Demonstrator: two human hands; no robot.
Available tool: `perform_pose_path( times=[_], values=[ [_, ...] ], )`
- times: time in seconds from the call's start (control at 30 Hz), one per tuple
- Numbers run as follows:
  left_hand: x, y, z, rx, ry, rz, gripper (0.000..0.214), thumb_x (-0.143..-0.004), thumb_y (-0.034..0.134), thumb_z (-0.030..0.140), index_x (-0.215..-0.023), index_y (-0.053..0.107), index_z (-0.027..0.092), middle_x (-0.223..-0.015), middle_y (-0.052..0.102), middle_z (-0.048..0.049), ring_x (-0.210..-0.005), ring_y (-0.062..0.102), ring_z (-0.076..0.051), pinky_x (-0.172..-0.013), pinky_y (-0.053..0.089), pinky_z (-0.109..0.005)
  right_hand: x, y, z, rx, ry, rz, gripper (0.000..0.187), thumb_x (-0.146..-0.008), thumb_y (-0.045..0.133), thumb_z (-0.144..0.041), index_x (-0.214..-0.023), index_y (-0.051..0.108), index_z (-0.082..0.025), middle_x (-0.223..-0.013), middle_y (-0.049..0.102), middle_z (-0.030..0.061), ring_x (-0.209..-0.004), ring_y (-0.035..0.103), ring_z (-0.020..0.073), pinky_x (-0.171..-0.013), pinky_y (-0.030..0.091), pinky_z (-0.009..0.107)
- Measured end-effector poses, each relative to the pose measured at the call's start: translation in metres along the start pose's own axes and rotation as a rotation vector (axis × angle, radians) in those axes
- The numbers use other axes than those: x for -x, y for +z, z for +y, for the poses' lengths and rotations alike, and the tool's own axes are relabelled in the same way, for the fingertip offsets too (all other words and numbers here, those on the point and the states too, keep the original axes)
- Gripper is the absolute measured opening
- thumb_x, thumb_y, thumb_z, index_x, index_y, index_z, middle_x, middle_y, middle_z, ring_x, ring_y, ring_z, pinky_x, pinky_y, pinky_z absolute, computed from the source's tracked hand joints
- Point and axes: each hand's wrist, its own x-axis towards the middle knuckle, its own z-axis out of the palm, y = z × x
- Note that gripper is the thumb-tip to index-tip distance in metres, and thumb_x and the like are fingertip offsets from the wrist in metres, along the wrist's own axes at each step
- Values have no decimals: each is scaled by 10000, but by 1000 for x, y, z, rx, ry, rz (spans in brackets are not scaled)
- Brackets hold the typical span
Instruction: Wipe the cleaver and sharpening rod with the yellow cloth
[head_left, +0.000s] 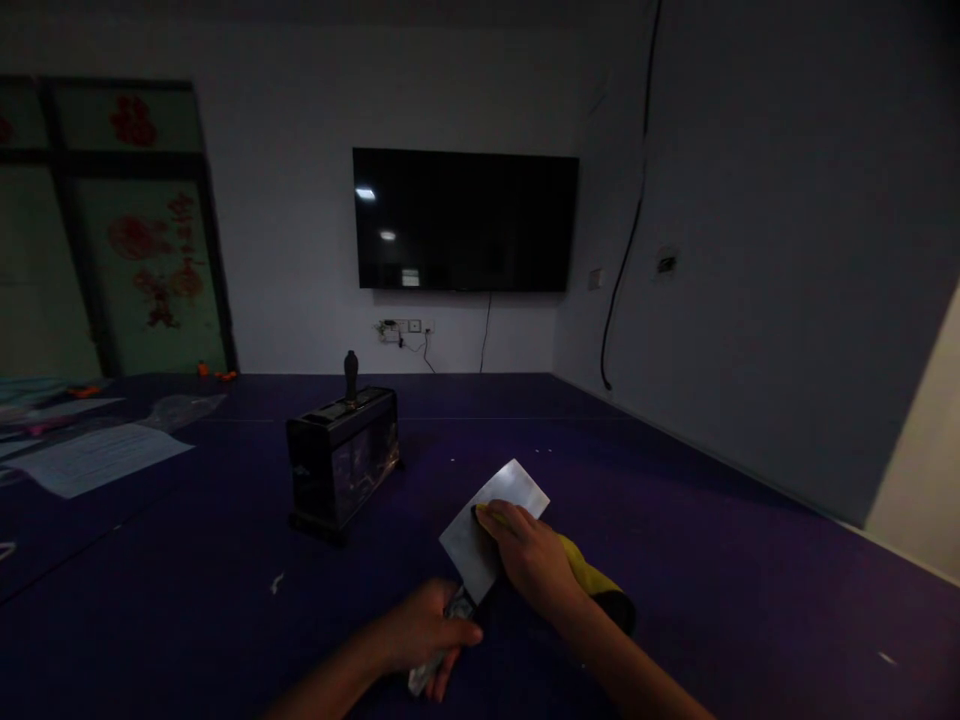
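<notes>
Nearest, the left hand (431,625) is closed around the handle of a cleaver (517,488), the thumb lying along its upper side. The part of the handle that shows below the palm is pale and looks crumpled. The cleaver is over the table (697,560), its broad, pale blade slanting away from the handle, up and to the right; whether the blade touches the table cannot be told.

The right hand (531,560) is bent over a yellow cloth (589,572) with a dark edge, fingers close together, pressing a fold of it onto the face of the blade. The rest of the cloth trails behind the wrist, to the right.

A few white scraps dot the purple table. Beyond the left hand, to the left, stands a dark knife block (330,470), with one black handle (351,374) upright from its top. Farther left lie papers (101,458) and a crinkled clear film (184,409), with small orange things (226,377) near the far edge.

A black cable (624,262) hangs down the right wall. On the far wall are sockets (415,326), a dark TV (465,220) above them, and, at left, a door (150,270) with red decorations.
</notes>
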Motion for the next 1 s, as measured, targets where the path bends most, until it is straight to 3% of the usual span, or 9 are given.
perform_pose_path(
  times=[0.23,0.43,0.6,1.0],
  values=[
    [6,0,12,-52,4,-63,349,-656,588,466,-593,443,155,-396,472,35,-290,401,-67,-333,297,-163,-5,-17,21,60,268,49,464,-830,313,-81,-1213,508,-255,-1139,562,54,-979,550,177,-793,461,259],
    [6,2,8,28,31,-20,333,-642,598,444,-604,435,156,-379,450,45,-283,402,-70,-328,290,-159,0,-10,38,95,371,84,442,-834,298,-94,-1199,511,-221,-1131,556,76,-935,565,187,-760,466,279],
    [1,2,-3,151,32,70,360,-603,639,411,-763,429,166,-410,463,71,-291,423,-79,-321,289,-152,3,-3,41,111,364,56,443,-830,305,-93,-1206,502,-218,-1129,555,79,-937,566,185,-768,460,269],
    [-8,0,-15,249,31,159,411,-626,616,461,-827,395,178,-414,461,81,-284,441,-99,-302,302,-167,2,0,29,1,276,31,486,-794,307,-36,-1194,513,-220,-1115,560,89,-976,555,179,-805,460,267]
  ],
)
